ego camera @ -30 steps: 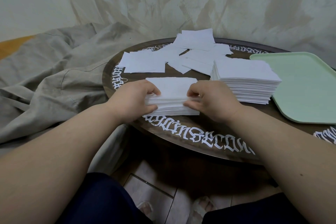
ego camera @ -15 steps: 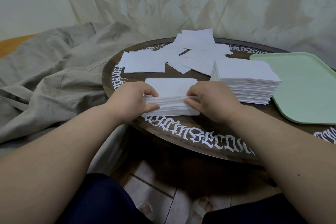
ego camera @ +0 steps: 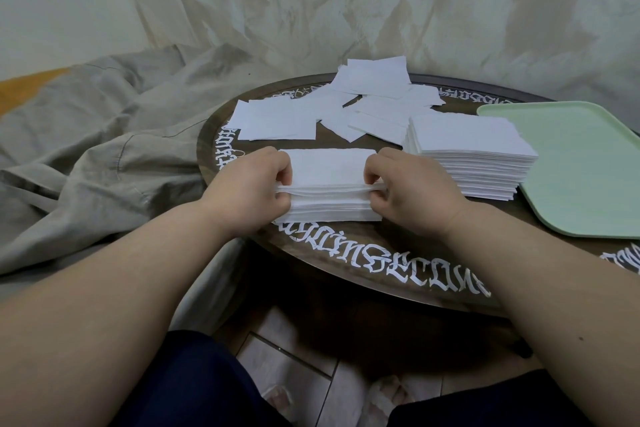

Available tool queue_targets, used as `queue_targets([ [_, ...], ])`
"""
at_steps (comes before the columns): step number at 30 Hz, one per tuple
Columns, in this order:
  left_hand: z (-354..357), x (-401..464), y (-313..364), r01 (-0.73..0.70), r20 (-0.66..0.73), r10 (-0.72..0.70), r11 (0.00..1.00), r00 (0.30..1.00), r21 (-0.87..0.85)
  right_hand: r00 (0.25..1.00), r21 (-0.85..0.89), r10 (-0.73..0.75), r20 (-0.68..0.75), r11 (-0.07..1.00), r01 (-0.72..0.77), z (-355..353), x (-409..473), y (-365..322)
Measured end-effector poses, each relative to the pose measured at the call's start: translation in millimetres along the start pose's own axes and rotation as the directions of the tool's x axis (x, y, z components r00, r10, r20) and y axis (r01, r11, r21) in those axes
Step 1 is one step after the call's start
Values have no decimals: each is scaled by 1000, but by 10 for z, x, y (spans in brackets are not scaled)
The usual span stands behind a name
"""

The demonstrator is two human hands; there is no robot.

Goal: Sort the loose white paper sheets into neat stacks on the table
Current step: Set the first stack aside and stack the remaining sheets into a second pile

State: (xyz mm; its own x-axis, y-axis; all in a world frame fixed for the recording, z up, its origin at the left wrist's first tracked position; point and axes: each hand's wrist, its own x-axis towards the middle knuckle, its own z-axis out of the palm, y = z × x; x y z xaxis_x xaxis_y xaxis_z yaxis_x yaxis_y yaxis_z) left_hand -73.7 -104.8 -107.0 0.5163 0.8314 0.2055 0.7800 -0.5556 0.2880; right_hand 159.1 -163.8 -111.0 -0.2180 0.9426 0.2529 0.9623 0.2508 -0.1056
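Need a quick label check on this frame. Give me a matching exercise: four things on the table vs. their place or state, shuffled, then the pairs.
Things:
1. small stack
2. tall stack
3. loose sheets
4. green tray

Places or states:
A. scattered at the far side of the table
B. at the right edge, nothing on the visible part
C. gripped at both ends by the left hand and right hand
D. squared up, untouched, beside the tray

Pairs: 1-C, 2-D, 3-A, 4-B

Draped beige cloth backdrop (ego camera: 346, 3), round dark table (ego camera: 346, 267), tiled floor (ego camera: 294, 374)
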Motion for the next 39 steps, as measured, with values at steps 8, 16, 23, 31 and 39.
queue_targets([
  [8,-44,-18,24,-25,-6,25,1000,1000,-10,1000,20,0,-8,1000,0,-1,-31,-4],
  [16,-27,-31,-33,-32,67,32,999,997,-1,1000,107,-25,-1,994,25,-22,-53,39],
  [23,-88,-51,-61,20,64,-19,1000,998,-16,991,201,110,73,972,-122,-127,-97,128],
  [31,-55,-42,-73,69,88,-63,995,994,-68,992,187,96,82,976,-110,-88,-81,67],
  [39,-51,-39,-54,91,60,-89,995,994,-48,993,228,116,34,966,-121,-66,-97,57],
])
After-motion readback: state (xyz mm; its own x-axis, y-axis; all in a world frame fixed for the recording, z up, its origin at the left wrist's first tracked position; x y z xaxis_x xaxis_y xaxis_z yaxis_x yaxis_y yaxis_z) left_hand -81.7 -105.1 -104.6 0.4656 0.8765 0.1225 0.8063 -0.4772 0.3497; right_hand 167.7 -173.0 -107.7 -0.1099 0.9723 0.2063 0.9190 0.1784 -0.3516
